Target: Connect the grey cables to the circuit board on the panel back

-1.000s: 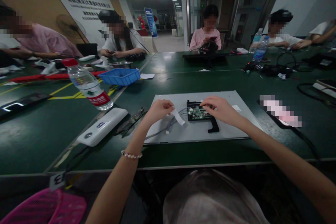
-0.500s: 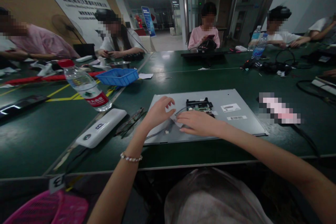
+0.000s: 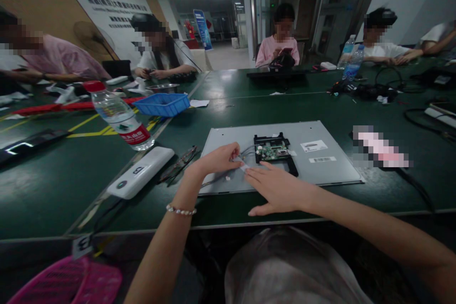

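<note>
A flat grey display panel (image 3: 331,140) lies back side up on the table in front of me. On its middle sits a black bracket (image 3: 292,167) holding a green circuit board (image 3: 270,152), with thin grey cables (image 3: 248,150) running out to the left. My left hand (image 3: 221,157) is closed, thumb and fingertips pinched on a pale strip that looks like tape (image 3: 242,164). My right hand (image 3: 280,187) lies palm down with fingers stretched, its fingertips at the strip's right end. Where the fingers cover it, the strip is hidden.
Left of the panel are glasses (image 3: 180,164), a white power bank (image 3: 140,173), a water bottle (image 3: 123,118) and a blue basket (image 3: 164,105). A blurred-out pink object (image 3: 383,147) with a cable lies to the right. Several people sit around the green table (image 3: 221,109).
My left hand has lowered and its fingers have closed on the strip. My right hand has moved down toward me and flattened, uncovering the circuit board.
</note>
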`<state>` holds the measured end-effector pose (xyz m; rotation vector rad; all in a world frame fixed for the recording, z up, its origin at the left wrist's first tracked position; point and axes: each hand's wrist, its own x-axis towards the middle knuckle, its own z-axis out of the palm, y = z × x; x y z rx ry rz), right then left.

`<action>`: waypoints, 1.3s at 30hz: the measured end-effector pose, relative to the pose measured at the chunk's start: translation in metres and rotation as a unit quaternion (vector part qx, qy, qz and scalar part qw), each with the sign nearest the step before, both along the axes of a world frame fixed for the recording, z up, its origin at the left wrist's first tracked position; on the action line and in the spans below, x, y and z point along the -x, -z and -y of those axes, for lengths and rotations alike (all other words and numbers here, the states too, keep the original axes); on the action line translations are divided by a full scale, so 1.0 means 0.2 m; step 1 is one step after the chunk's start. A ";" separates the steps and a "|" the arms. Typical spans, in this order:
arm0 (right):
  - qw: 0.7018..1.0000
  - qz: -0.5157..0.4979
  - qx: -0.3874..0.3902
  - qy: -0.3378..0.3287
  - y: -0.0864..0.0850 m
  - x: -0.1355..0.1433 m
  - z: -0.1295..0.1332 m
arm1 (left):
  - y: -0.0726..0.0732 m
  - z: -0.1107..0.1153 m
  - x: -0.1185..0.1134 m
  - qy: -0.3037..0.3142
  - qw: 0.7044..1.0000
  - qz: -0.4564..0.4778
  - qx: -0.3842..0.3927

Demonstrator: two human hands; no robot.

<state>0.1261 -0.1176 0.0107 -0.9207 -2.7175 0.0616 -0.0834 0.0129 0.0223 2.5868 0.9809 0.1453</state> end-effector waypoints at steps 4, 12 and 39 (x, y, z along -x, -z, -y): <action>0.999 -0.025 0.025 0.041 0.01 0.00 0.09 | 0.01 -0.01 0.00 0.004 1.000 -0.008 -0.013; 0.987 -0.081 0.042 0.129 0.08 0.07 0.17 | -0.06 0.26 -0.08 -0.114 0.963 -0.171 -0.176; 0.966 -0.194 0.062 0.162 0.08 0.05 0.21 | 0.11 0.65 -0.21 -0.229 0.943 0.048 -0.237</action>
